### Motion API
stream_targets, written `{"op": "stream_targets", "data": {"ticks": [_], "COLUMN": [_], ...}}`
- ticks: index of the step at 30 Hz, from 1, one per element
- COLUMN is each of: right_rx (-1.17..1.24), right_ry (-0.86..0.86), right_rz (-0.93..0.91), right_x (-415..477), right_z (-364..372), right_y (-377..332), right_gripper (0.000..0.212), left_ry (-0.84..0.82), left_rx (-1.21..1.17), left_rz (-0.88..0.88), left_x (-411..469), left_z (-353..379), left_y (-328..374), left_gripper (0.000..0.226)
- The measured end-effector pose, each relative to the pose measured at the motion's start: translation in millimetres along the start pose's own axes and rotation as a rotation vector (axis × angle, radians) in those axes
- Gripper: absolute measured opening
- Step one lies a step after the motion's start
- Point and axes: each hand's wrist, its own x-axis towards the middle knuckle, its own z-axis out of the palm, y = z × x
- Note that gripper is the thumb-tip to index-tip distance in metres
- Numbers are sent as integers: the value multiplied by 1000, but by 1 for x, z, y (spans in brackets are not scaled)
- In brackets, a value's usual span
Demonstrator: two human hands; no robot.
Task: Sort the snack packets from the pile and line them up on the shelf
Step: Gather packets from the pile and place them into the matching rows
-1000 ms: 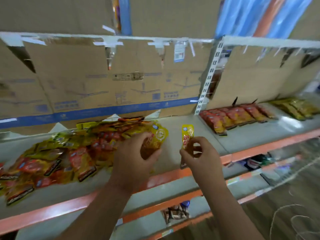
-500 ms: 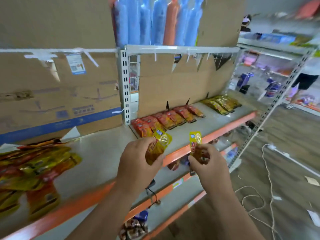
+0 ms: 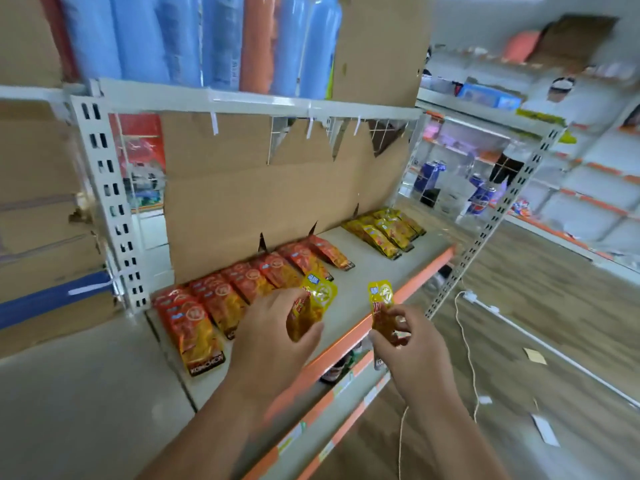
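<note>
Both hands have travelled right along the shelving since the earlier frames, carrying their packets with them, and the loose pile has slipped out of view on the left. The left hand (image 3: 273, 341) curls its fingers and thumb round a yellow snack packet (image 3: 317, 299); whether more lie stacked under it I cannot tell. The right hand (image 3: 412, 351) pinches a second yellow packet (image 3: 381, 299) by its lower half, top end upright. The hands are apart, with a small gap between the two packets, and both hover over the front part of the grey shelf (image 3: 374, 268), close to its orange edge (image 3: 415, 282).

Just behind the left hand, a row of red packets (image 3: 249, 285) lies overlapped along the shelf, running from the white slotted post (image 3: 107, 202) toward the right. Farther right, well apart from the hands, a shorter row of yellow packets (image 3: 388, 230) sits near the shelf's end. Brown cardboard backing (image 3: 259, 188) stands behind both rows. On the tier above, blue and orange rolls (image 3: 173, 39) stand upright. A white cable (image 3: 464, 341) trails over the wooden floor (image 3: 536, 306) to the right. The far aisle is blurred.
</note>
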Motion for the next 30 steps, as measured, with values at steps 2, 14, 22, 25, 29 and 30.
{"op": "stream_targets", "data": {"ticks": [2, 14, 22, 25, 29, 30], "right_rx": [0, -79, -45, -29, 14, 23], "right_ry": [12, 122, 78, 29, -34, -49], "right_rz": [36, 84, 100, 82, 85, 91], "right_x": [23, 114, 178, 216, 285, 303], "right_z": [-4, -17, -35, -43, -59, -64], "right_y": [2, 48, 106, 134, 182, 193], "right_gripper": [29, 32, 31, 28, 28, 28], "left_ry": [-28, -126, -161, -166, -118, -97], "left_rx": [-30, -78, -41, -23, 17, 32], "left_rz": [15, 111, 114, 83, 57, 50], "left_x": [22, 108, 140, 159, 188, 196], "left_z": [20, 107, 183, 222, 282, 298], "left_y": [0, 7, 18, 21, 30, 32], "left_gripper": [50, 45, 45, 41, 42, 43]}}
